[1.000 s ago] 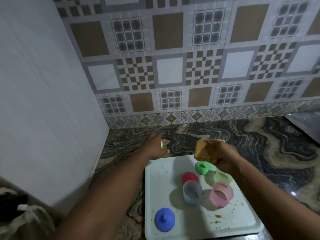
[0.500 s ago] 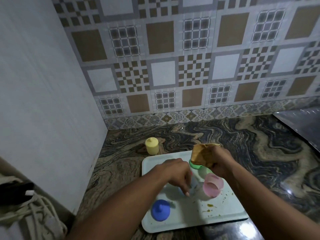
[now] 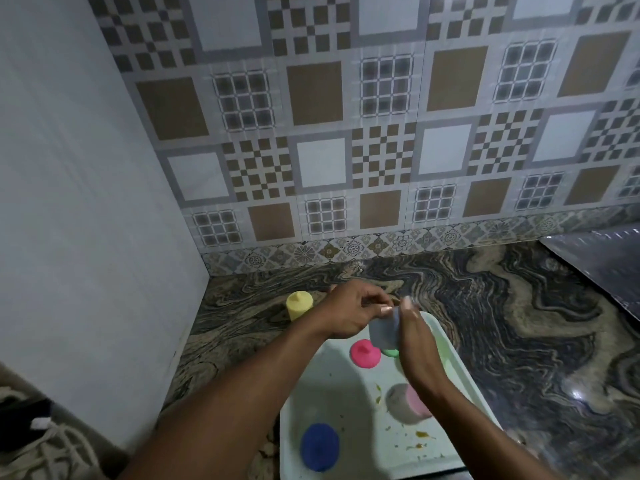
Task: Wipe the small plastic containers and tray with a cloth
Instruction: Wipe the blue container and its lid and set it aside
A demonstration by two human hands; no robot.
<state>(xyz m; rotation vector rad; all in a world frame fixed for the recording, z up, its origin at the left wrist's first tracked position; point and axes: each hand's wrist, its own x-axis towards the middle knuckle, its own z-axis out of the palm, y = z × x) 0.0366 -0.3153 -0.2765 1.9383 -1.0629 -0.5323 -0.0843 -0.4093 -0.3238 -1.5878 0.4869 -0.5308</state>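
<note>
**Container held up over the tray, both hands at it**

Blue-grey container (image 3: pixel 382 330) is up off the tray (image 3: pixel 346 386), held above its far end. L hand (image 3: pixel 351 315) grips it, thumb & fingers curled round the rim. R hand (image 3: pixel 414 341) sits right against the container's other side, but it's motion-blurred, so can't tell if it's clasping anything or lying flat.

On the white tray: pink lid (image 3: pixel 365 353) & green lid (image 3: pixel 390 353) are side by side at the far end, just below the held container. Pink container (image 3: pixel 412 405) lies on its side near the R edge, partly behind the R forearm. Blue lid (image 3: pixel 319 446) is at the near L corner. Pale green shape (image 3: pixel 441 346) shows by the R hand, too blurred to name. Yellowish food specks (image 3: pixel 420 435) dot the tray toward the near R side.

Yellow container (image 3: pixel 299 304) w/ its lid on stands upright on the counter (image 3: pixel 502 323), off the tray, just L of the L hand. Counter is dark swirled stone. Patterned tile wall (image 3: pixel 311 150) is behind, w/ a plain pale wall to the L.
</note>
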